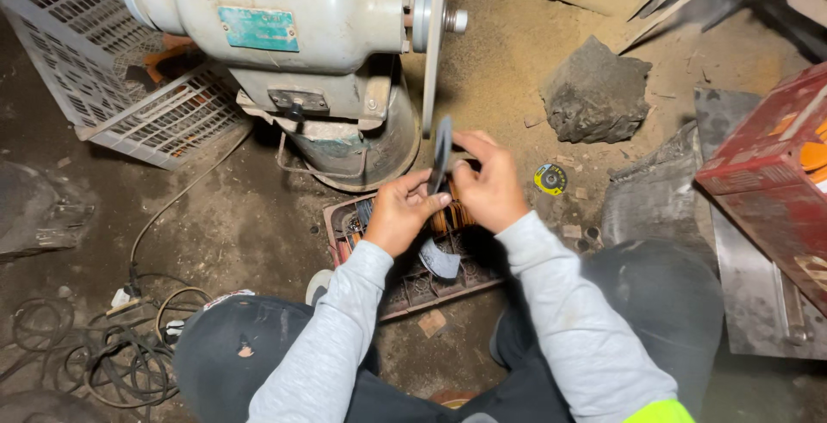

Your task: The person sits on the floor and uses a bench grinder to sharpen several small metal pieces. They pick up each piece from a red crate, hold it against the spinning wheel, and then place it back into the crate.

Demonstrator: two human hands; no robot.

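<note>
Together we pinch a thin dark disc edge-up between our left hand and right hand, fingers closed on its rim, above the tray of parts on the floor, beside the grinder. Held only at the rim, it could slip and chip against the tray's edge.

Bench grinder as landmark. Its upright disc blocks directly beyond both hands. Right of it: open sandy floor up to dark rock. Left: white crate. Below: parts tray and cable obstruct.
</note>
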